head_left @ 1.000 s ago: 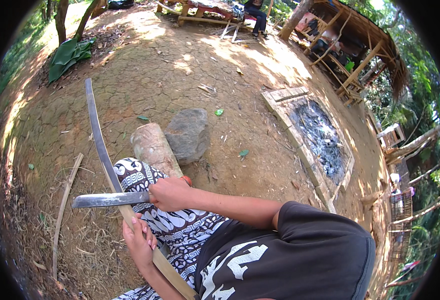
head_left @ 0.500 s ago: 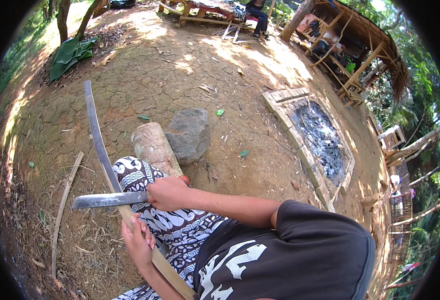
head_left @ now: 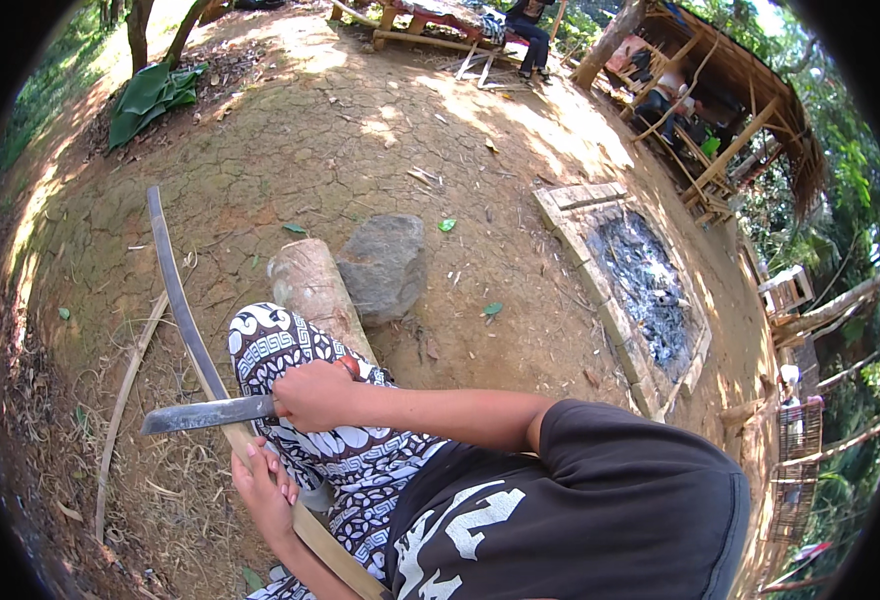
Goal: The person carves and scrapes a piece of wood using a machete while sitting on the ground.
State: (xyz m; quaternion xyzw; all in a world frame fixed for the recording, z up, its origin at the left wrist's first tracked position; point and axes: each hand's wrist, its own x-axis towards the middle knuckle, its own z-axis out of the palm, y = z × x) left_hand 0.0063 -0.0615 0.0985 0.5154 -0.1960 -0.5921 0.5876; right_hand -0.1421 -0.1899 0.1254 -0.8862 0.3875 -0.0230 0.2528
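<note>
My right hand (head_left: 315,395) is closed around the handle of a machete (head_left: 210,414). Its broad grey blade points left and lies across a long bamboo strip (head_left: 182,305). The reddish-brown handle end shows behind my fist. Just below the blade, my left hand (head_left: 268,490) grips the strip, fingers wrapped over it. Dark on its far half and pale near me, the strip bends away from my lap toward the far left. Its near end runs under my left forearm toward my shirt. My patterned trouser leg (head_left: 280,350) is beside the strip.
A cut log (head_left: 310,285) and a grey rock (head_left: 382,268) lie ahead of my knee. Another thin strip (head_left: 125,410) and shavings are on the ground at left. To the right is a bordered ash pit (head_left: 650,290). People sit near a bench (head_left: 425,38) and a thatched hut (head_left: 730,80).
The machete and my right hand have shifted slightly left and nearer me along the strip. The strip's far end has moved lower and left; my left hand still grips it.
</note>
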